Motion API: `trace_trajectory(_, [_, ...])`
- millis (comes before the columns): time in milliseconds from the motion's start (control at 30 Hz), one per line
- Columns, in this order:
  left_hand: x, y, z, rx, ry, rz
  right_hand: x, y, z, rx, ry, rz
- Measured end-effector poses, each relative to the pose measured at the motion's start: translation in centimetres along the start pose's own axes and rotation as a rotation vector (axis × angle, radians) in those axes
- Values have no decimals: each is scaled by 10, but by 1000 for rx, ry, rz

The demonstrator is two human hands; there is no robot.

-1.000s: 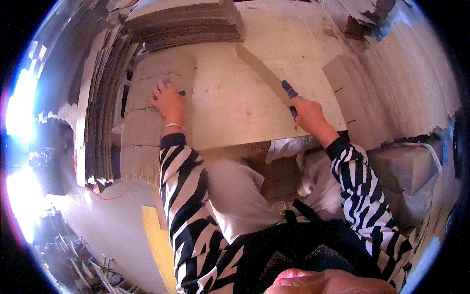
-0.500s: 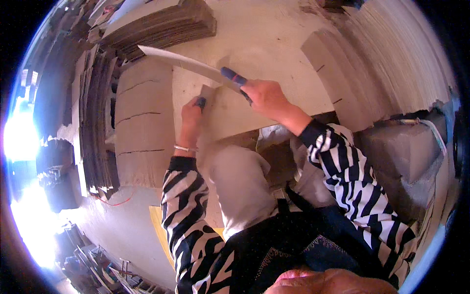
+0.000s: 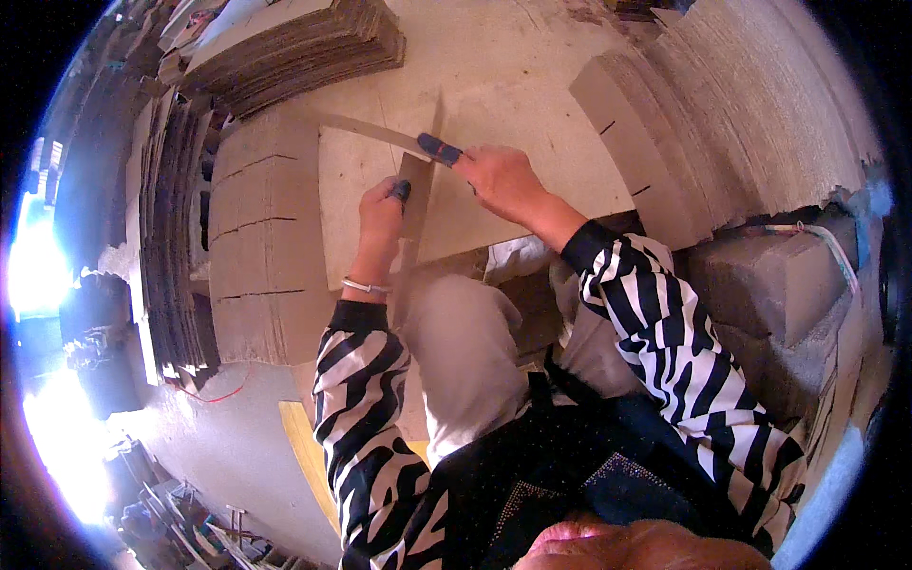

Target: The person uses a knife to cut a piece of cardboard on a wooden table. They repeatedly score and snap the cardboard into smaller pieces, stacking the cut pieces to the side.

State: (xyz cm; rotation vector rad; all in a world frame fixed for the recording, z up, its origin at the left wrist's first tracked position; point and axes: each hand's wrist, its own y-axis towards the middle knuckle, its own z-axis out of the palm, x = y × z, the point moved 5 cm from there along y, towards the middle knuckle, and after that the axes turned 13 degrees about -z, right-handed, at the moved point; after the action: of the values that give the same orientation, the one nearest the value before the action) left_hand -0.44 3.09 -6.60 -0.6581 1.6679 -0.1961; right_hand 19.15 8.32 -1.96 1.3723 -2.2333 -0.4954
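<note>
My left hand (image 3: 383,211) and my right hand (image 3: 503,177) both hold a thin brown cardboard piece (image 3: 415,204) lifted off the work surface. I see the piece almost edge-on, with a flap (image 3: 366,128) sticking out to the upper left. Blue covering shows on my left thumb and on a right fingertip. The hands are close together, the right one higher. Under them lies a pale flat cardboard sheet (image 3: 356,223). Both sleeves are black-and-white striped, and a thin bracelet sits on my left wrist.
Stacks of flat cardboard stand at the upper left (image 3: 294,47), at the left (image 3: 256,228) and at the right (image 3: 722,123). A grey block (image 3: 769,294) sits by my right elbow. A yellow board (image 3: 304,456) lies on the floor at the lower left.
A second ago my hands were wide apart on the flat sheet. They have come together, lifting a cardboard piece and turning it edge-on.
</note>
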Motion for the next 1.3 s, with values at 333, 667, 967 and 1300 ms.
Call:
trace_trajectory(333, [-22,38,-14,54,586,404,-12,-4,-13,405,36,222])
trace_trajectory(667, [-46,21,-142,-1110,1532,240,-23,-15,-4,423,65,262])
trace_trajectory(967, [-16,56,-90,-421,554,61,-14,-13,-19,43,34,-59])
trace_trajectory(1300, [5,52,-62,-95,42,-6,-7,-13,-10,239,-8,27])
